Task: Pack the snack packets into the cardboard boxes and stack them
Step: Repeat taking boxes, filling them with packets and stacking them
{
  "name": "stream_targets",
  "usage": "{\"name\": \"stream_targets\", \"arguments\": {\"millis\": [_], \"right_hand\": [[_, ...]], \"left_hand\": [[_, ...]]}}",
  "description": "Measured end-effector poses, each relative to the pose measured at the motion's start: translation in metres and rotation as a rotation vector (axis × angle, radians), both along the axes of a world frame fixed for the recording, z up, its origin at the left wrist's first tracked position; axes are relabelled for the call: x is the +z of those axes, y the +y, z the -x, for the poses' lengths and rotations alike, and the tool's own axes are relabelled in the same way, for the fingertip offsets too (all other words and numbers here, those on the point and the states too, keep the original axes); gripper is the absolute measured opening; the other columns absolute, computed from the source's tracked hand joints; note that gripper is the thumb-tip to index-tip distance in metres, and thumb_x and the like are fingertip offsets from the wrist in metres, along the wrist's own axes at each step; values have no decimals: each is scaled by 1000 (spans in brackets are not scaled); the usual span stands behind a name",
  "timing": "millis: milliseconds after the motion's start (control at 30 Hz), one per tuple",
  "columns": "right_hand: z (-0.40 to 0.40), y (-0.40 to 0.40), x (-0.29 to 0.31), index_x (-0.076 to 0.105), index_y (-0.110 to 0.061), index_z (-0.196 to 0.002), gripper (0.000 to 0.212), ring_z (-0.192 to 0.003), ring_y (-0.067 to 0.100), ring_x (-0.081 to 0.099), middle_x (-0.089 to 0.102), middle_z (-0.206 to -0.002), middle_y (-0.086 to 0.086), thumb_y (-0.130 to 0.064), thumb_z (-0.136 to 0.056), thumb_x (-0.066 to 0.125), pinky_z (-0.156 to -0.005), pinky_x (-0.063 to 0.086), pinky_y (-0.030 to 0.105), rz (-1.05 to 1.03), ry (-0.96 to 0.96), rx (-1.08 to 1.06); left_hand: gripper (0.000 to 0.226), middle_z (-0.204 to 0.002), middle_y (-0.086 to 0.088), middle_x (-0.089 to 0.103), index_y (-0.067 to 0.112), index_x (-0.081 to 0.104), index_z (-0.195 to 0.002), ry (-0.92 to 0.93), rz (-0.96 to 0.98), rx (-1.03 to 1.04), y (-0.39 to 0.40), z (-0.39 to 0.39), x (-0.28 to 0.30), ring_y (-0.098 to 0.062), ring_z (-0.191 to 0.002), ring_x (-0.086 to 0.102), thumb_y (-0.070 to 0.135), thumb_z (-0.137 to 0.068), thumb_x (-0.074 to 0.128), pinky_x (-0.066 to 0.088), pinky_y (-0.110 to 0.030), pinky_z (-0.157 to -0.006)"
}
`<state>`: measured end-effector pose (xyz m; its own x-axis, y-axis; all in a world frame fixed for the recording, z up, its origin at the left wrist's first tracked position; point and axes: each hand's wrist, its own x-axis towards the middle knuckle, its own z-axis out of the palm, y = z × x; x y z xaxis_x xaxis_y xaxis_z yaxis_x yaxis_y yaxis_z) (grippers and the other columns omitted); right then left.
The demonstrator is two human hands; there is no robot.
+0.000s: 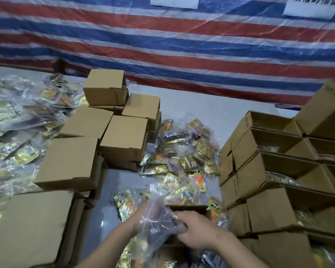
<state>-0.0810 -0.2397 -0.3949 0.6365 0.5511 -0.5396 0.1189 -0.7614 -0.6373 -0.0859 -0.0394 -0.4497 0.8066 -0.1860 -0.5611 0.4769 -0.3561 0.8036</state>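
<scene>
Both hands (196, 232) grip packet bag (159, 217) — over box (190, 208).

Both hands hold a clear bag (157, 215) over an open box (190, 208). Right hand (196, 232) grips bag's near edge, fingers (179, 227) curled round it; left hand (141, 219) is behind the plastic, grip unclear. Just past the fingertips: loose packets (184, 157) on grey table (211, 109). Left of fingers: closed boxes (124, 140), stacked, w/ more packets (17, 132) beyond. Right of fingers: open boxes (269, 155) in rows, some w/ packets inside. Far back: striped tarp (162, 35).
</scene>
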Motion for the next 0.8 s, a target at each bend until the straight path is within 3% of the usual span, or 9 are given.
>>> {"name": "stream_targets", "arguments": {"millis": [133,200,267,300,367,467,600,700,800], "right_hand": [[-20,14,-34,58,-29,-104,20,-104,24,62,66,-113,0,-29,-84,59,-84,47,27,180,-58,122],[-25,20,-47,57,-25,-123,41,-114,25,60,64,-125,2,-32,-83,65,-94,46,30,245,-41,139],[-28,25,-59,52,-27,-134,53,-119,28,58,60,-133,4,-38,-84,67,-101,46,34,312,15,148],[-28,25,-64,51,-28,-136,54,-119,27,58,60,-134,4,-41,-85,67,-101,45,34,353,47,149],[-27,24,-74,51,-28,-139,55,-119,25,57,59,-136,2,-43,-88,67,-100,44,31,440,95,128],[-27,21,-83,57,-22,-136,57,-119,24,59,61,-134,1,-39,-84,72,-103,47,32,513,146,95],[-34,17,-71,65,-14,-114,44,-95,21,66,68,-110,3,-29,-75,78,-78,54,29,460,169,-4],[-34,19,-57,66,-27,-86,9,-91,14,60,69,-101,-2,-34,-88,63,-75,45,25,281,77,-61],[-26,36,-61,67,-19,-100,23,-97,25,63,71,-108,9,-32,-95,49,-81,47,28,247,206,29]], "left_hand": [[25,-91,-3,60,17,59,-90,0,81,15,-1,-4,-5,-17,-85,62,21,-105,40,53,-34,-88],[25,-101,10,60,26,61,-98,-10,73,41,-3,-6,-11,-3,-90,61,37,-105,39,51,-24,-92],[25,-103,22,52,37,58,-104,-17,87,88,-6,-7,-12,11,-92,51,50,-103,36,42,-4,-80],[26,-104,22,52,37,58,-105,2,82,104,-8,-8,-11,14,-90,47,51,-102,36,39,-1,-73],[42,-117,14,54,26,59,-123,23,52,81,-10,-8,-12,7,-98,51,53,-101,35,39,-9,-82],[59,-144,2,49,17,46,-145,-2,13,71,-13,-6,-17,-13,-130,46,54,-102,35,32,-18,-100],[53,-118,9,61,18,56,-134,-5,24,122,-15,-6,-19,-6,-108,55,53,-101,36,40,-1,-69],[53,-103,6,66,18,65,-115,-32,5,91,-16,-9,-21,-11,-99,61,58,-99,34,49,-18,-82],[55,-113,3,64,18,64,-119,-49,-18,97,-17,-12,-24,-11,-102,58,58,-99,33,46,-30,-93]]}}
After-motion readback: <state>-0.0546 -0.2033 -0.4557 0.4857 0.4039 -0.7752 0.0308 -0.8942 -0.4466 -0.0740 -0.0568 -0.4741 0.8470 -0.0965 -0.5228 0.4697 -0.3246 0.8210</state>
